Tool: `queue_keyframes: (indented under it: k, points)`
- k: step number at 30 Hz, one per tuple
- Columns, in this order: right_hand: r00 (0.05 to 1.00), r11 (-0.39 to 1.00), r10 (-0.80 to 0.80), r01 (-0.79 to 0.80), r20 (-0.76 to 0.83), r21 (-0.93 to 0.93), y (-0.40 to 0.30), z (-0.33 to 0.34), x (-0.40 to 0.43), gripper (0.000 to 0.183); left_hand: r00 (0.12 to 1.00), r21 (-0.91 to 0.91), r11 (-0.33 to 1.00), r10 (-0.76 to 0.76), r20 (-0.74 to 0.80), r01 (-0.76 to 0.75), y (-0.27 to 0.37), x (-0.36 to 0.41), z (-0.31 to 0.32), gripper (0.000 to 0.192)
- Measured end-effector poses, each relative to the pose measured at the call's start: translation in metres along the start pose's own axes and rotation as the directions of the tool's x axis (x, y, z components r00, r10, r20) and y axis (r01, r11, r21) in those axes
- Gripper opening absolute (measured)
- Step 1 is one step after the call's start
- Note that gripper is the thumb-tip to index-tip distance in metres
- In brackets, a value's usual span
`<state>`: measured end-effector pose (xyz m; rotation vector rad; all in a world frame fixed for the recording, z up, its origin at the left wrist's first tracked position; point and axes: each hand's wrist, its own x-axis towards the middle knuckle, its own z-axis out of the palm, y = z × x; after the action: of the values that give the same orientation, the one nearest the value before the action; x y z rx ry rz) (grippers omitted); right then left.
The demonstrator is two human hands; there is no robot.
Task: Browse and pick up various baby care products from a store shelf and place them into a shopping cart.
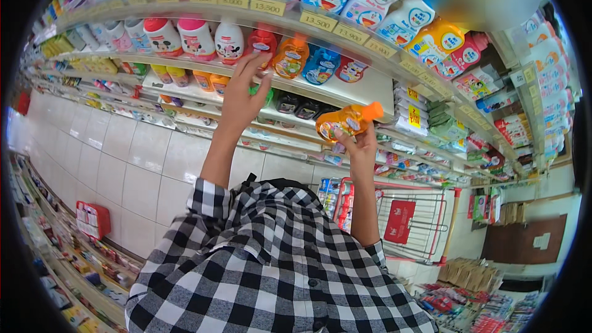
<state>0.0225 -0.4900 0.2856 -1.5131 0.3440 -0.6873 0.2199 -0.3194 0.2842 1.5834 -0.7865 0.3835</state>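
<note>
My right hand [363,141] holds an orange plastic bottle [340,122] with an orange cap, tilted on its side in front of the shelves. With fingers apart, my left hand [247,85] is raised at the shelf edge, its fingertips in front of a red bottle [262,41]. Whether they touch that bottle I cannot tell. Right of it on the same shelf stand an upright orange bottle [290,58], a blue bottle [321,64] and a red bottle lower in shape [351,69]. To the left stands a white bottle with a cartoon mouse print [229,41].
Above runs a shelf with price tags [267,6] and more bottles. Lower shelves hold dark bottles [287,103] and packs of wipes [410,106]. A wire shopping cart [428,222] stands at the right; a red basket [93,219] sits on the tiled floor at the left.
</note>
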Motion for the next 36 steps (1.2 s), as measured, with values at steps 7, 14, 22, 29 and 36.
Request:
queue_keyframes:
  k: [7,14,22,29,36]
  points:
    - [0.996,0.996,-0.062,0.067,0.067,-0.064,-0.015,-0.015,-0.003,0.044,0.994,0.024,0.999,0.022,0.110,-0.025,0.023,0.028,0.021,0.032]
    - [0.996,0.995,-0.051,0.056,0.071,-0.077,-0.007,-0.017,-0.018,0.044,0.995,0.056,0.995,-0.081,0.054,0.078,0.012,0.026,0.049,0.038]
    - [0.989,0.995,0.020,-0.005,0.144,-0.104,0.019,-0.010,-0.034,0.046,0.980,0.046,0.993,-0.114,0.160,0.108,-0.009,0.050,0.069,0.025]
    - [0.992,0.988,0.094,-0.082,0.087,-0.133,0.024,-0.009,-0.043,0.048,0.974,-0.022,0.985,-0.165,0.152,0.171,-0.001,0.061,0.068,0.013]
    - [0.993,0.991,0.112,-0.110,0.032,-0.080,0.032,-0.015,-0.049,0.047,0.964,-0.256,0.931,-0.240,0.110,0.261,-0.018,0.066,0.087,0.010]
